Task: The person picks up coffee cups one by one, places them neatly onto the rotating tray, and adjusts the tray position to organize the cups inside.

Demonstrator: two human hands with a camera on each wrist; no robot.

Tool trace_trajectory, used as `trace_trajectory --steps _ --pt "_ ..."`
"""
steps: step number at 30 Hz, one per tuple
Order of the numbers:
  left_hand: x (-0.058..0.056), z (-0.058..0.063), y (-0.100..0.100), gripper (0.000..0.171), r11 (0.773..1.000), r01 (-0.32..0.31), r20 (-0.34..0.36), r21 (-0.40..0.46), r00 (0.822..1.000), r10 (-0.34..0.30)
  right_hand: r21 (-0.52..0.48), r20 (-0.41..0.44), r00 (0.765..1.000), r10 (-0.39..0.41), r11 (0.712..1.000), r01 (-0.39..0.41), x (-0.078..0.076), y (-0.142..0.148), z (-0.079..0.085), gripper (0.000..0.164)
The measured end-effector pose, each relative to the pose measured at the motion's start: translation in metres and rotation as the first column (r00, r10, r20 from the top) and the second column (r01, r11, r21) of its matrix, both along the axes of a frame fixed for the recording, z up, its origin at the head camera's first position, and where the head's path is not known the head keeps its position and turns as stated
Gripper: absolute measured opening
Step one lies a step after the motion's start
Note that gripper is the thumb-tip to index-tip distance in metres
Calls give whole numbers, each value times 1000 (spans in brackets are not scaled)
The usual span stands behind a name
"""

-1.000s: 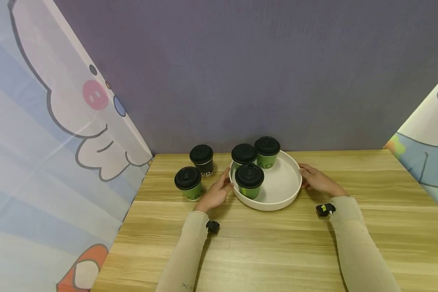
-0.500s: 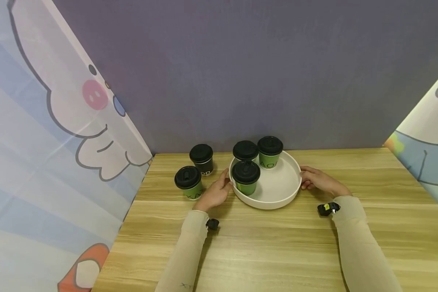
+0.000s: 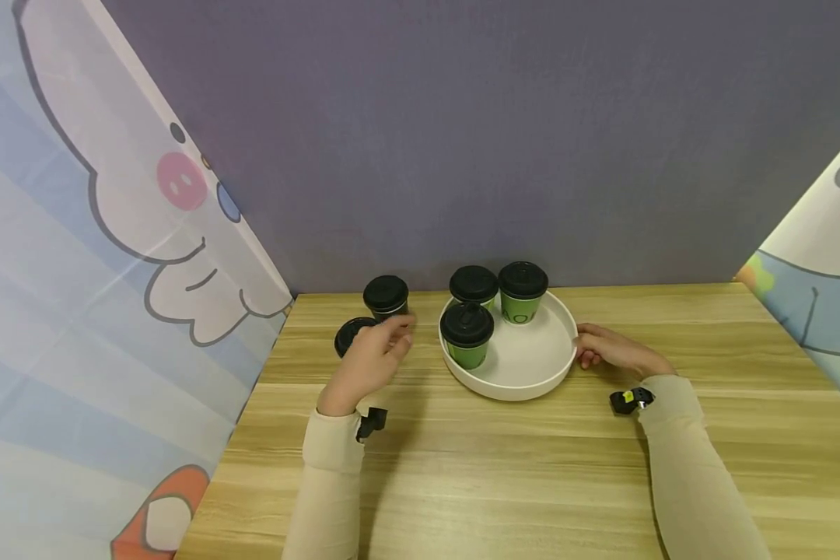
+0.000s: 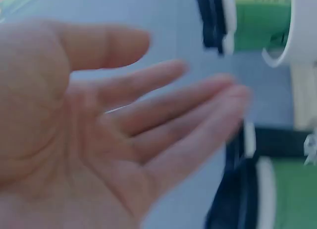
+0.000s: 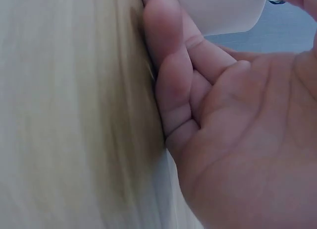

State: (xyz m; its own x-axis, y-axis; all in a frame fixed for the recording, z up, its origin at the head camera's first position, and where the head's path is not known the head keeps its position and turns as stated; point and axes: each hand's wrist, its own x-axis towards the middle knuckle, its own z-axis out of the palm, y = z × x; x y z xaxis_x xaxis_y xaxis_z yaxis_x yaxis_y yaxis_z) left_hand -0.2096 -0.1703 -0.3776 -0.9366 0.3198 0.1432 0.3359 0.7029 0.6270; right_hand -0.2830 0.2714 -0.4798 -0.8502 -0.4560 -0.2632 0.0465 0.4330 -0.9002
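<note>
My left hand (image 3: 369, 359) hovers near two lidded paper coffee cups at the left, fingers extended and holding nothing in the left wrist view. It partly hides the green cup's black lid (image 3: 351, 333) and overlaps the lower part of the dark cup (image 3: 386, 294). At the right rim of a round white tray (image 3: 532, 362), my right hand (image 3: 612, 348) holds the edge with bent fingers, its lower fingers curled close to the tabletop (image 5: 64, 115). Inside the tray stand three green cups with black lids: a front one (image 3: 467, 336), a back left one (image 3: 473, 285) and a back right one (image 3: 523, 292).
The wooden table (image 3: 504, 474) meets a grey-purple panel (image 3: 490, 140) right behind the cups. A cartoon-printed curtain (image 3: 77, 327) borders the left side, and a similar one (image 3: 812, 303) the right.
My left hand has let go of the tray's left rim and moved left and up towards the loose cups. The tray has turned slightly clockwise with its cups. My right hand stays at the rim.
</note>
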Motion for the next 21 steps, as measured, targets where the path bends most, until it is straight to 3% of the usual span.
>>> trace_trajectory --steps 4,8,16,21 --pt "-1 5 -15 36 992 -88 -167 89 981 102 -3 21 1000 18 1000 -18 2 1 1 51" --pt "-5 2 -32 44 984 -166 -206 58 963 175 2 25 999 42 999 -43 4 1 2 53" --pt "-12 -9 -56 74 971 -206 -11 -124 978 206 -51 38 992 117 992 -115 4 6 0 50" --pt "-15 -15 -61 85 968 -199 93 -152 972 214 -25 29 987 158 987 -157 3 7 0 47"
